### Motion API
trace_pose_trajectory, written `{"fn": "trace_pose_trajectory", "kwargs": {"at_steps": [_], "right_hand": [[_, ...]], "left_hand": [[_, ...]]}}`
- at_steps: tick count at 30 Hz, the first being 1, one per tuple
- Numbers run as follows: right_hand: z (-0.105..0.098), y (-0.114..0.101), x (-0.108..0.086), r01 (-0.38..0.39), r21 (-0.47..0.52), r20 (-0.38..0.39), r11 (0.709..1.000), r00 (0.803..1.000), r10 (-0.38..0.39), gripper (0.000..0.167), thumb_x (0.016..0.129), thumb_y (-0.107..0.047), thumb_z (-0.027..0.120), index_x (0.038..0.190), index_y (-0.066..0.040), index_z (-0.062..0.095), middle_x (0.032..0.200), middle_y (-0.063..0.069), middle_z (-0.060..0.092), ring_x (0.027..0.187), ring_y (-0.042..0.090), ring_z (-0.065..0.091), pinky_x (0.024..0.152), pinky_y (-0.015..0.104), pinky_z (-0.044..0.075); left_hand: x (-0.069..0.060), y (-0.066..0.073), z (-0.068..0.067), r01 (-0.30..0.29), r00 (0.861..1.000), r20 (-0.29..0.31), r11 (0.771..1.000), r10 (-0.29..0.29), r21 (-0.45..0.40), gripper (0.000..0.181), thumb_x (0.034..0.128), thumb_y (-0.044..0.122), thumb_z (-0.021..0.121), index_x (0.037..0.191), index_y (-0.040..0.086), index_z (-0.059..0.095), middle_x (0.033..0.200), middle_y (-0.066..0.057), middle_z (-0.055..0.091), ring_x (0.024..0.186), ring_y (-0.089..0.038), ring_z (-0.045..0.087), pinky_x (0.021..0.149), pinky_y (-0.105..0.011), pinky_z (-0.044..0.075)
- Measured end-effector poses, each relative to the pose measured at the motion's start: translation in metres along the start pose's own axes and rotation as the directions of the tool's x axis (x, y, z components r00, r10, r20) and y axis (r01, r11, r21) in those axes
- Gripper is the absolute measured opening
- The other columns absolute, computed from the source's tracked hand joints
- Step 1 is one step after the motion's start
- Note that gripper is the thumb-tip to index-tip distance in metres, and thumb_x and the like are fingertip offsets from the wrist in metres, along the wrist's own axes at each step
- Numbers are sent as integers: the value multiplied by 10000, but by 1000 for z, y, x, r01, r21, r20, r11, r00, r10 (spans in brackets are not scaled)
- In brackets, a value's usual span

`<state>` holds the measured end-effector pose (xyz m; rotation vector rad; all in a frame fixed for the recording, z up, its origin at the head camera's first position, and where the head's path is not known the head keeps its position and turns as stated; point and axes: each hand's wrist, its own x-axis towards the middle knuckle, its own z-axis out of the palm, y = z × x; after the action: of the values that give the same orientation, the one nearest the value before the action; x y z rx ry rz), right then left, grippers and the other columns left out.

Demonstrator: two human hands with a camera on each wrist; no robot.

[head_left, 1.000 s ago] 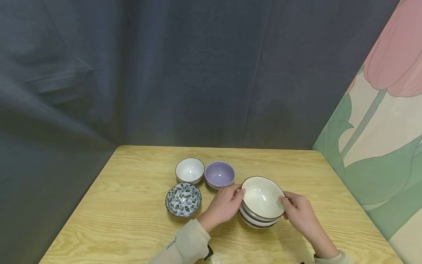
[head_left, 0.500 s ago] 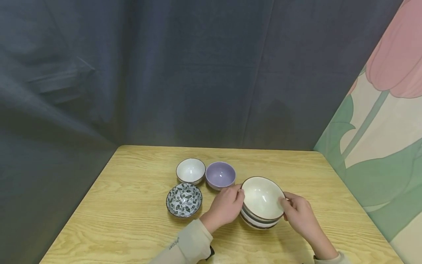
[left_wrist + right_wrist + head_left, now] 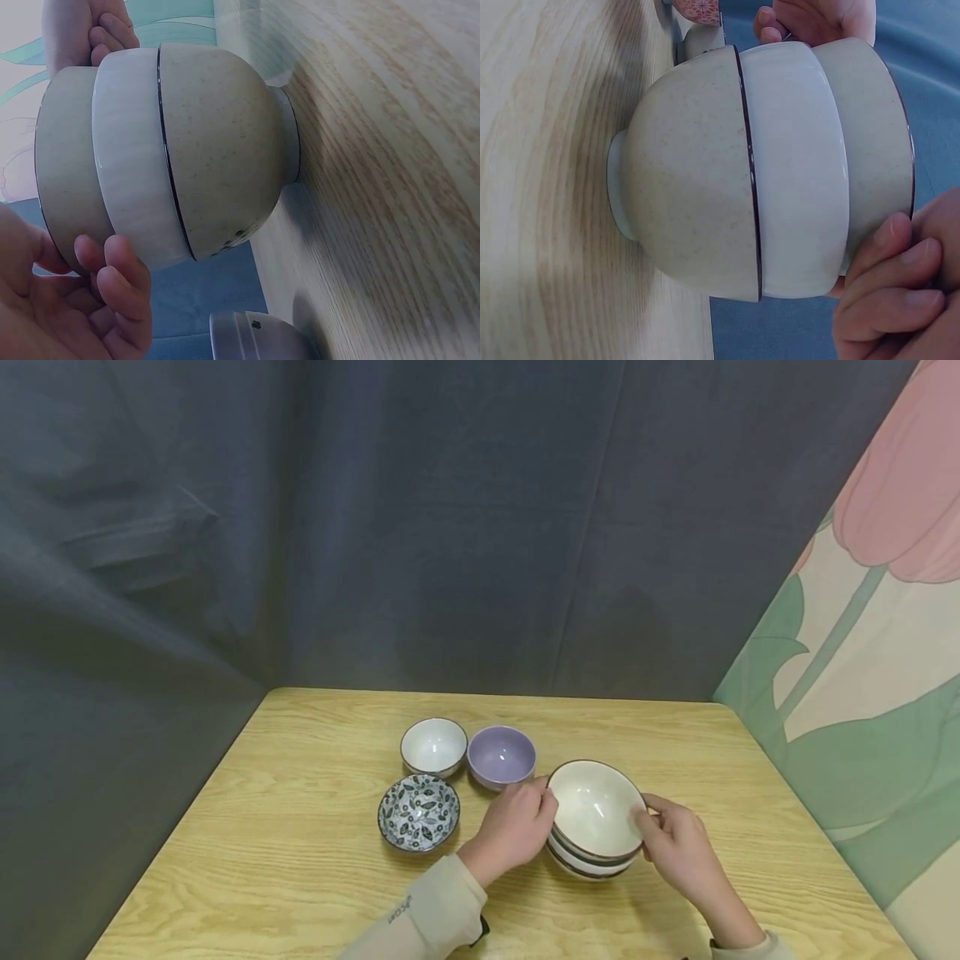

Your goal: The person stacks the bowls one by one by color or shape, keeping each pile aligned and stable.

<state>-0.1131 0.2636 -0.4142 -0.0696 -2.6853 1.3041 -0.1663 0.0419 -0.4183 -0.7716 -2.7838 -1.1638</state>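
Note:
Three bowls stand nested in a stack on the table at centre right. On top is a cream bowl with a dark rim (image 3: 597,810). Below it shows the wall of a white bowl (image 3: 135,157). The lowest is a speckled beige bowl (image 3: 690,172), its foot on the wood in both wrist views. My left hand (image 3: 513,827) pinches the top bowl's left rim, thumb at the edge and fingers under it. At the opposite side my right hand (image 3: 678,847) grips the same rim, its thumb just inside and its fingers curled against the outer wall.
Left of the stack are a purple bowl (image 3: 501,757), a white bowl with a dark rim (image 3: 433,747) and a leaf-patterned bowl (image 3: 418,814). They stand close together on the wooden table (image 3: 300,827). A dark curtain (image 3: 480,527) hangs behind; a painted wall (image 3: 885,693) rises at right.

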Motion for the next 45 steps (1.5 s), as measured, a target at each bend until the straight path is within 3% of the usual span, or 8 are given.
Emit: {"fn": "trace_pose_trajectory", "kwargs": {"at_steps": [5,14,21,37,45], "right_hand": [[0,1,0,2,-6,3,1000,1000,-2,339,986,-62,518,1254,131,597,542,14,548,438,77,444,394,220,335],[1,1,0,-10,-21,16,1000,1000,10,355,984,-64,513,1278,123,584,528,2,543,430,82,431,390,220,322],[1,0,1,-21,-23,30,1000,999,22,376,991,-74,510,1305,127,558,536,27,558,431,85,434,388,220,318],[0,0,0,-47,-21,63,999,997,48,382,1003,-77,521,1346,90,540,516,16,541,419,99,426,381,226,311],[0,1,-1,-53,-39,68,998,996,56,384,1006,-80,529,1356,78,539,503,9,533,416,111,433,382,230,310]], "left_hand": [[0,-1,1,-16,1000,-9,1000,16,15,321,1001,148,394,1059,35,688,1009,-60,722,796,-87,615,742,-311,549],[0,-1,2,14,1000,6,999,-14,39,356,1009,150,385,1146,8,681,1065,-87,728,868,-132,671,786,-331,566],[2,-1,2,24,1000,13,998,-24,50,365,1008,155,384,1163,3,678,1018,-90,726,765,-106,614,755,-337,561],[1,-4,5,18,1000,9,997,-19,72,307,998,156,398,1002,42,683,760,-34,633,655,-117,557,633,-343,516],[0,-5,6,3,1000,6,997,-4,72,294,996,157,399,951,63,674,711,-4,592,637,-110,537,616,-330,502]]}}
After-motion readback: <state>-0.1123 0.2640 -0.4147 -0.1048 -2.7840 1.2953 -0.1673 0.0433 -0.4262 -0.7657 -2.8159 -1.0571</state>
